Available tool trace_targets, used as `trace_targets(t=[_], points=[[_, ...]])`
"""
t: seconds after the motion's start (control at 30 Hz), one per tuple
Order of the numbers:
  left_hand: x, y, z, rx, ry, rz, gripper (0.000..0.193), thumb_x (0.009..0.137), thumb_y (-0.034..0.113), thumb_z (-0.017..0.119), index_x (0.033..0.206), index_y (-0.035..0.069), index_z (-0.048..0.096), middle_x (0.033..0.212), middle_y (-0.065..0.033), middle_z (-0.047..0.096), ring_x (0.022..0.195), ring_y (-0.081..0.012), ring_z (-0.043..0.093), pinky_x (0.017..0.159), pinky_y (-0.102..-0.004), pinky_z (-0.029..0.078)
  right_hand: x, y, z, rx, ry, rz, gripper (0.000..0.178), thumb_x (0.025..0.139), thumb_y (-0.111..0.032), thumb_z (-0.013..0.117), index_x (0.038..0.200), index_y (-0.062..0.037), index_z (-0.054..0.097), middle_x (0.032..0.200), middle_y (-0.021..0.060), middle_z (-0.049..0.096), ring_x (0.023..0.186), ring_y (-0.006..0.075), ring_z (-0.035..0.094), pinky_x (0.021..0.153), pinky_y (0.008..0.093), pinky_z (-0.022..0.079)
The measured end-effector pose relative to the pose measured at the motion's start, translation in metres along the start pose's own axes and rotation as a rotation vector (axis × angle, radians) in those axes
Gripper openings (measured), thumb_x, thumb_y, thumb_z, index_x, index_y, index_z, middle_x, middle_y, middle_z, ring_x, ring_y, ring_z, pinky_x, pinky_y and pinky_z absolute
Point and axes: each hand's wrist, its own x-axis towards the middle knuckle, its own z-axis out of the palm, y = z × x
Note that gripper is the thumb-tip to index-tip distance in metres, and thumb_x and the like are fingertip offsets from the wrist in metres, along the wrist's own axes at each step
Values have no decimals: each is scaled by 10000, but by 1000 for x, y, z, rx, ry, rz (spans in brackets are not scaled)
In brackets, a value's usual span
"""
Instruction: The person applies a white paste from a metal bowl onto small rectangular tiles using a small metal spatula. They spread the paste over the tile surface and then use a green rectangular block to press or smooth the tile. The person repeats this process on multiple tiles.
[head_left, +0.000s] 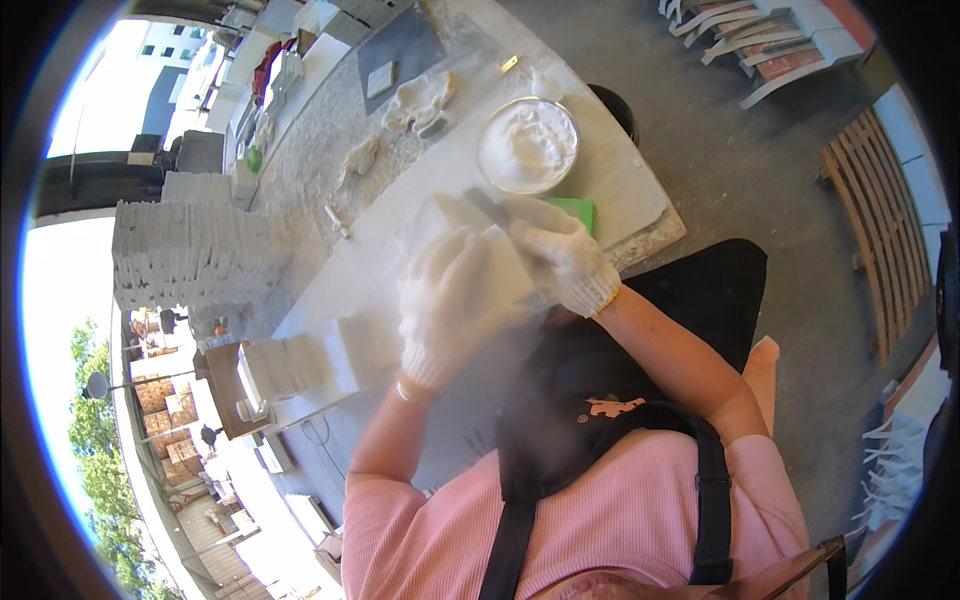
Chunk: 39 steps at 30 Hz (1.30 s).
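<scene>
Both my hands wear white knitted gloves. With its fingers bent over it, my left hand (437,310) grips a white slab (505,270) that is tilted above the table. My right hand (568,255) is at the slab's far right edge, its fingers closed around a small grey flat piece (486,206) whose kind I cannot make out. Haze blurs the camera view around the slab and left glove. Just beyond the right hand lies a green flat block (572,212), partly covered by it. A clear round bowl (487,172) of white powder (530,140) stands farther back.
Tall stacks of white slabs (190,255) and a shorter row (285,370) line the table's left. Crumpled gloves (420,103), a small white tile (380,79) and a yellow piece (510,64) lie on the dusty far side. A wooden pallet (875,230) is at the right.
</scene>
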Motion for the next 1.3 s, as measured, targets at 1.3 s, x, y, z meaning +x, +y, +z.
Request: trace_targets(t=[1.3], points=[[-3,1,3,-41,12,-32,875,616,347,982,1370,43,660,1441,-200,648,1327,-416,592,1129,-514,462,-46,-12,-13,-99,16,75,350,1034,-43,608,1377,-2,662,888,54,638,654,137,532,648,285,509]])
